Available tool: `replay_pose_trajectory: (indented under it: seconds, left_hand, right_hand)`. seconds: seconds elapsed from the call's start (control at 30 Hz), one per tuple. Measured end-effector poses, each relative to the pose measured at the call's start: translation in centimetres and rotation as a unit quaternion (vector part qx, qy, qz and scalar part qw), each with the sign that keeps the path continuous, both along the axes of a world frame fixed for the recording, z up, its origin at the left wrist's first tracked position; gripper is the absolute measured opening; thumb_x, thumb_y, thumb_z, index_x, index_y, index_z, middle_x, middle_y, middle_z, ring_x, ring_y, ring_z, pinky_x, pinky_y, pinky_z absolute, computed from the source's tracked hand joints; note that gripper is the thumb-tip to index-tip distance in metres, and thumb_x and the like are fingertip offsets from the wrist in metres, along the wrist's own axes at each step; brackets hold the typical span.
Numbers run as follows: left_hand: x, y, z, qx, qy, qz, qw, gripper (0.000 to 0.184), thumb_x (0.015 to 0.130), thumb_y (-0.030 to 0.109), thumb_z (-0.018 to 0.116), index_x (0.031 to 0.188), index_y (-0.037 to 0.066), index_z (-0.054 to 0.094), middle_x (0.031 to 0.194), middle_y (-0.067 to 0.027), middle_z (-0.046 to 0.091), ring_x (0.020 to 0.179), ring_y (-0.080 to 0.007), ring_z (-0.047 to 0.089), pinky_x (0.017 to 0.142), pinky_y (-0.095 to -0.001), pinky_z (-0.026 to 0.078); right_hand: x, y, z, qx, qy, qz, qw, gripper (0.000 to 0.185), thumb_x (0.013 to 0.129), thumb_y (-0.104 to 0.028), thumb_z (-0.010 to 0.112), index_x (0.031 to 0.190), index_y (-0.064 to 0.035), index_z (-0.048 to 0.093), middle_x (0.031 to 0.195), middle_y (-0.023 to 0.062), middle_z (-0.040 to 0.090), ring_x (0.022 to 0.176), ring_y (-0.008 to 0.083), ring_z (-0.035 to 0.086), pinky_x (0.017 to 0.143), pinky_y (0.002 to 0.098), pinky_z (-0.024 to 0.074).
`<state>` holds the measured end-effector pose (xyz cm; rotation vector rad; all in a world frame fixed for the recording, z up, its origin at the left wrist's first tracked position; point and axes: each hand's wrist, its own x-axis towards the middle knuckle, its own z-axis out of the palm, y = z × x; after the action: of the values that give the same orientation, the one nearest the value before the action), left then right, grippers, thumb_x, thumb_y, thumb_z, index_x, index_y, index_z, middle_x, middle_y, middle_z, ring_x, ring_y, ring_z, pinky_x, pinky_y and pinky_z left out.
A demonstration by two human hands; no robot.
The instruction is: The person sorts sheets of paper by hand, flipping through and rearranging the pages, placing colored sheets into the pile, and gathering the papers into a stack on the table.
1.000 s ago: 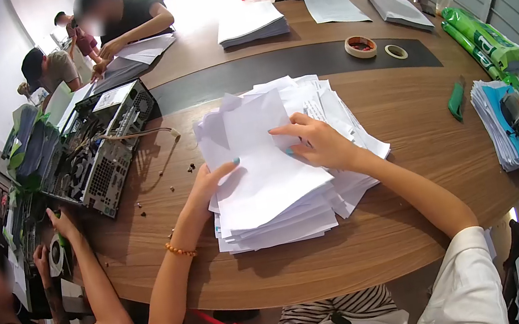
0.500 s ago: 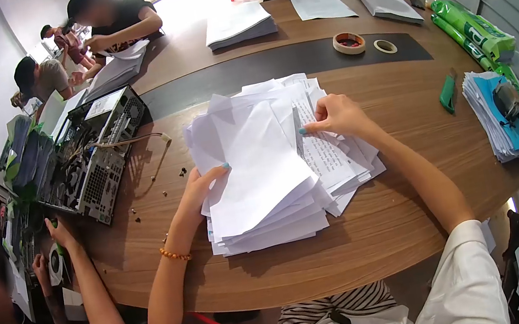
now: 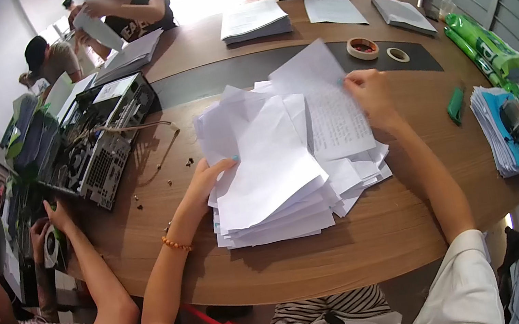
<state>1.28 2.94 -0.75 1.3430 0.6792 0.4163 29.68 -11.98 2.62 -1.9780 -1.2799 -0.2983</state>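
A thick, uneven stack of white paper [image 3: 270,181] lies before me on the wooden table. My left hand [image 3: 212,176] grips its left edge, thumb on top and the other fingers hidden beneath the sheets. Between the thumb and fingers of my right hand [image 3: 372,97] is the right edge of a printed sheet [image 3: 334,114], lifted and tilted, its upper part slightly blurred. Under that sheet, a looser pile of papers [image 3: 361,168] spreads out to the right of the stack.
An opened computer case [image 3: 104,144] stands at left, with small screws [image 3: 169,183] near it. Tape rolls [image 3: 362,49], a green cutter [image 3: 455,105] and a paper bundle [image 3: 504,129] lie at right. Co-workers sit across the table and at my left; paper stacks [image 3: 254,20] stand far off.
My right hand has moved right and up, raising a printed sheet off the right-hand pile. My left hand stays on the stack. Across the table, a co-worker at left has lifted some paper.
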Motion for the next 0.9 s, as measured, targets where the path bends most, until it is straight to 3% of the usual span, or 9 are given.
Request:
replay_pose_trajectory:
  seconds: [0.07, 0.1, 0.17, 0.23, 0.37, 0.43, 0.47, 0.6, 0.9]
  left_hand:
    - [0.1, 0.3, -0.4, 0.008, 0.01, -0.008, 1.0, 0.033, 0.073, 0.018, 0.055, 0.096, -0.004, 0.046, 0.083, -0.0092, 0.054, 0.068, -0.0128, 0.055, 0.056, -0.0223, 0.046]
    - [0.1, 0.2, -0.3, 0.007, 0.007, -0.002, 1.0, 0.033, 0.073, 0.018, 0.055, 0.096, -0.004, 0.046, 0.083, -0.0092, 0.054, 0.068, -0.0128, 0.055, 0.056, -0.0223, 0.046]
    - [0.0, -0.1, 0.0, 0.013, -0.001, -0.013, 1.0, 0.035, 0.073, 0.019, 0.056, 0.097, -0.004, 0.046, 0.084, -0.0098, 0.054, 0.069, -0.0129, 0.055, 0.057, -0.0226, 0.046]
    - [0.0, 0.2, -0.1, 0.01, 0.003, -0.017, 1.0, 0.035, 0.073, 0.019, 0.056, 0.097, -0.004, 0.046, 0.084, -0.01, 0.054, 0.069, -0.013, 0.055, 0.057, -0.0226, 0.046]
    - [0.0, 0.1, 0.0, 0.005, 0.016, -0.017, 1.0, 0.034, 0.074, 0.017, 0.054, 0.098, -0.004, 0.046, 0.085, -0.01, 0.054, 0.072, -0.0128, 0.056, 0.058, -0.023, 0.046]
    - [0.0, 0.1, -0.6, 0.0, -0.015, -0.009, 1.0, 0.033, 0.074, 0.017, 0.053, 0.099, -0.004, 0.046, 0.087, -0.0101, 0.054, 0.073, -0.0125, 0.056, 0.059, -0.023, 0.046]
    - [0.0, 0.1, -0.8, -0.006, -0.049, -0.001, 0.999, 0.031, 0.075, 0.016, 0.052, 0.099, -0.004, 0.046, 0.088, -0.0103, 0.055, 0.073, -0.0122, 0.056, 0.06, -0.0231, 0.046]
    - [-0.1, 0.1, -0.2, 0.015, 0.007, -0.002, 1.0, 0.033, 0.079, 0.02, 0.047, 0.101, -0.003, 0.045, 0.092, -0.0105, 0.054, 0.075, -0.0125, 0.056, 0.062, -0.0235, 0.046]
    - [0.4, -0.7, 0.5, -0.111, -0.085, 0.033, 0.99, 0.047, 0.082, 0.035, 0.038, 0.109, -0.004, 0.041, 0.099, -0.014, 0.051, 0.08, -0.0154, 0.055, 0.067, -0.0236, 0.046]
  right_hand:
    - [-1.2, -1.0, 2.9, 0.085, 0.155, -0.015, 0.984, 0.015, 0.073, -0.01, 0.054, 0.082, -0.0001, 0.061, 0.059, 0.0101, 0.058, 0.05, 0.013, 0.057, 0.042, 0.0228, 0.0402]
    - [-1.5, -0.9, 3.4, 0.083, 0.153, -0.009, 0.985, 0.015, 0.073, -0.01, 0.054, 0.082, -0.0001, 0.061, 0.059, 0.0101, 0.058, 0.05, 0.013, 0.057, 0.042, 0.0228, 0.0402]
    - [-2.0, -0.8, 3.9, 0.275, 0.223, 0.107, 0.929, 0.015, 0.078, -0.008, 0.05, 0.087, 0.0007, 0.059, 0.067, 0.0076, 0.06, 0.053, 0.0131, 0.059, 0.041, 0.0189, 0.0396]
    - [-1.8, -0.3, 3.1, 0.275, 0.232, 0.143, 0.922, 0.015, 0.077, -0.007, 0.052, 0.088, 0.0007, 0.059, 0.075, 0.007, 0.06, 0.064, 0.0146, 0.06, 0.047, 0.0199, 0.0432]
    - [-5.9, -0.5, 3.7, 0.053, 0.084, 0.323, 0.941, 0.023, 0.072, 0.001, 0.055, 0.092, -0.0078, 0.06, 0.091, 0.0056, 0.06, 0.083, 0.0148, 0.057, 0.065, 0.0247, 0.0466]
    - [-5.9, 0.7, 2.1, -0.089, 0.041, 0.473, 0.876, 0.026, 0.071, 0.002, 0.055, 0.092, -0.0128, 0.061, 0.098, 0.0034, 0.057, 0.084, 0.0166, 0.057, 0.071, 0.0276, 0.0468]
    - [-5.7, 0.6, 1.5, -0.172, 0.057, 0.465, 0.867, 0.025, 0.07, 0.0, 0.055, 0.091, -0.0133, 0.061, 0.101, 0.0051, 0.055, 0.087, 0.0191, 0.056, 0.077, 0.0293, 0.0453]
    - [-5.6, 0.8, 0.8, -0.164, 0.067, 0.448, 0.876, 0.023, 0.068, -0.001, 0.056, 0.087, -0.0129, 0.062, 0.101, 0.0061, 0.055, 0.089, 0.0205, 0.055, 0.078, 0.0287, 0.0452]
    - [-5.5, 0.6, 0.8, -0.188, 0.07, 0.455, 0.867, 0.021, 0.072, -0.003, 0.053, 0.089, -0.013, 0.061, 0.103, 0.0073, 0.053, 0.093, 0.022, 0.053, 0.082, 0.0307, 0.0435]
